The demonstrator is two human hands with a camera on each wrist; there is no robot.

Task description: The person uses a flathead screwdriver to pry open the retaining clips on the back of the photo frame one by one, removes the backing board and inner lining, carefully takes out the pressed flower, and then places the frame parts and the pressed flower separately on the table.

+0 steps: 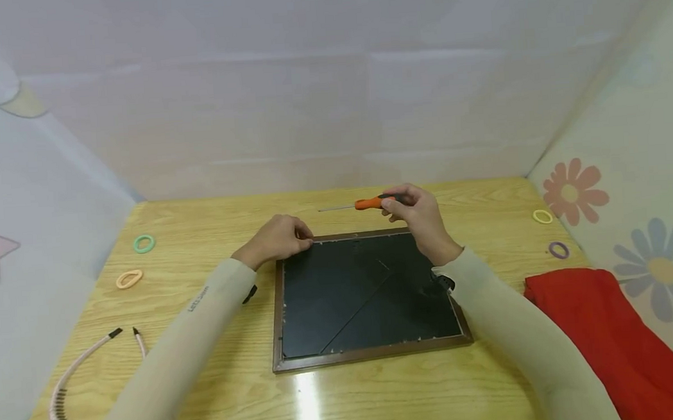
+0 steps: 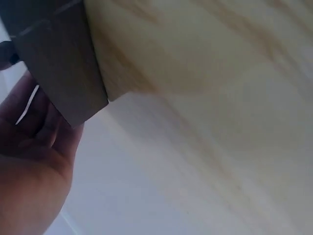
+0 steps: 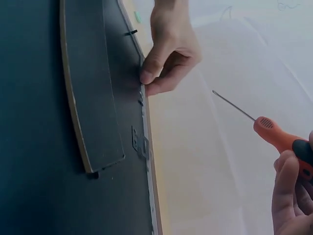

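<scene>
My right hand (image 1: pixel 421 221) grips the screwdriver (image 1: pixel 365 204), my left hand (image 1: pixel 277 239) pinches the picture frame's (image 1: pixel 368 356) far edge, fingertips hidden.

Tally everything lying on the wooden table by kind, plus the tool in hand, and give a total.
Hair ties: 4 (green, peach, yellow, purple)
Headband: 1
Picture frame: 1
Red cloth: 1
Screwdriver, held in right hand: 1
Total: 8
</scene>
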